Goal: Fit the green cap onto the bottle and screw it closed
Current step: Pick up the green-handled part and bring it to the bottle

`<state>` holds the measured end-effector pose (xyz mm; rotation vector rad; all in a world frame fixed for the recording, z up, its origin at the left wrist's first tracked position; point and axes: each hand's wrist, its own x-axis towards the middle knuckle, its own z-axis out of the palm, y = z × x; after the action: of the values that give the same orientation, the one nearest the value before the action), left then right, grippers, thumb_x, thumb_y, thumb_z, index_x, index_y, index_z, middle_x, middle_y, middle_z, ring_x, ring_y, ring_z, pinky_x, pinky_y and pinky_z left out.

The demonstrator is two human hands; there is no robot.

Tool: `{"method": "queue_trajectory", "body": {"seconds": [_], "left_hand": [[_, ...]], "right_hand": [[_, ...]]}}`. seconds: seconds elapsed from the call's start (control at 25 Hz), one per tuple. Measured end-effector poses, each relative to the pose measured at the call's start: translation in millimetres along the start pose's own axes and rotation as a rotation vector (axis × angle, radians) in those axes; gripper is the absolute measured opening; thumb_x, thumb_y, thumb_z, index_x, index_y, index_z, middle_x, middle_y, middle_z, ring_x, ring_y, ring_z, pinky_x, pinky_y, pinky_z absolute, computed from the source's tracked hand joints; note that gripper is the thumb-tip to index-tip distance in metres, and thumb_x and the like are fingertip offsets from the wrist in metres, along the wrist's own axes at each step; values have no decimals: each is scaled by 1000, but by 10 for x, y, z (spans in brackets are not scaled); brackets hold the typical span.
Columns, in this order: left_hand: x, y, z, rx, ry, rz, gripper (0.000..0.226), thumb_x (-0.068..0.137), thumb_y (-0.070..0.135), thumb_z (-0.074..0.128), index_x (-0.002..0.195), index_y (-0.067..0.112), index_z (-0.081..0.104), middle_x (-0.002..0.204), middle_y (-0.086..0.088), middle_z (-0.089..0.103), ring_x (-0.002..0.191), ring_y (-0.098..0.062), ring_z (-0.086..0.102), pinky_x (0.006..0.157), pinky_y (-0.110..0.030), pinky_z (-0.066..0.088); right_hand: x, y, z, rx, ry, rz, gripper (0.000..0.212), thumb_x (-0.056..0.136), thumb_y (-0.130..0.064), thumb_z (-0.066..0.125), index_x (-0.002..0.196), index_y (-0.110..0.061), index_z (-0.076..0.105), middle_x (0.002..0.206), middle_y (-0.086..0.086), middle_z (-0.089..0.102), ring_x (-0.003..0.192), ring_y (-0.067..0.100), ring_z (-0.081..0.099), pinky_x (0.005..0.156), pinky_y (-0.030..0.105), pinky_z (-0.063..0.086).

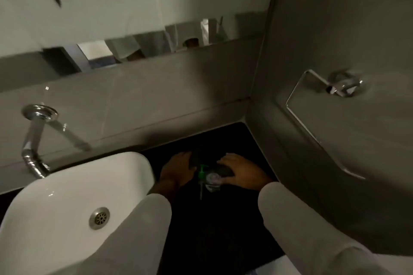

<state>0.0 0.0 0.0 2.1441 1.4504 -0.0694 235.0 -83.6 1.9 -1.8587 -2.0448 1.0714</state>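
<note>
Grey tiled walls meet in a corner above a black table [219, 219], dim and poorly lit. On its left side sits a white basin [67, 203] with a metal drain [99, 218], and a chrome tap [38, 138] comes out of the wall over it. A mirror strip [143, 42] runs along the back wall, and a chrome towel ring [317, 105] hangs on the right wall.

Both hands reach down in pale sleeves [138, 234] to the far corner of the table. The left hand [180, 169] rests with fingers curled against a dark shape, and the right hand [240, 171] lies over another dark shape just beside it. Whether either grip is closed on anything, I cannot tell; the shadow hides the fingers' hold. Between the two hands lies the green cap [202, 173], a pump top with a thin tube trailing toward the viewer. Touching it on the right is a clear, rounded bottle [213, 179], blurred and hard to read, low on the table.
</note>
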Motion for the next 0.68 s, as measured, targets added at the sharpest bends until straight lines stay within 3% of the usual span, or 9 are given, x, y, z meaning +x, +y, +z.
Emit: {"method": "queue_trajectory", "body": {"seconds": [0.08,0.16,0.28,0.4,0.48,0.56,0.68], "left_hand": [[147,-20,259,24,-49,-74,39,93,38,58,128,21,64,131,-12,66,119,-34,62,97,-44,53],[217,-26,470,11,-113,-154,38,92,41,57,122,21,68,124,-13,69,112,-35,65,92,-44,56],[429,-67,647,-6,-137,-205,40,91,45,62,118,18,70,120,-14,71,108,-35,67,88,-42,57],[585,-93,706,-4,-184,-216,36,87,42,69,106,12,74,112,-17,73,101,-34,69,84,-42,59],[618,-122,636,26,-169,-231,35,84,41,73,101,10,75,110,-17,73,100,-35,69,83,-42,60],[618,-169,402,25,-67,-266,34,84,42,74,102,13,77,110,-16,74,102,-35,70,84,-42,60],[612,-165,-153,-48,277,-172,28,86,41,74,86,14,75,90,-12,76,90,-31,73,72,-35,54]], "right_hand": [[33,112,228,105,-41,47,81,81,-52,81,152,-26,51,164,2,43,158,20,31,123,31,26],[53,179,459,183,4,94,81,77,-47,86,148,-24,55,158,3,49,153,22,39,124,35,32],[152,236,640,286,93,102,66,74,-39,89,132,-18,67,139,6,63,134,25,59,116,40,47],[204,244,751,326,152,78,53,76,-35,89,121,-14,73,130,7,67,127,26,63,112,41,50],[242,232,734,347,160,76,52,77,-31,89,123,-13,73,141,8,62,144,27,51,122,35,38],[302,232,656,307,148,87,51,76,-32,90,121,-12,75,160,6,48,161,26,24,130,38,25],[411,235,505,179,114,92,42,76,-40,89,110,-16,80,176,-3,18,165,29,-7,133,54,6]]}}
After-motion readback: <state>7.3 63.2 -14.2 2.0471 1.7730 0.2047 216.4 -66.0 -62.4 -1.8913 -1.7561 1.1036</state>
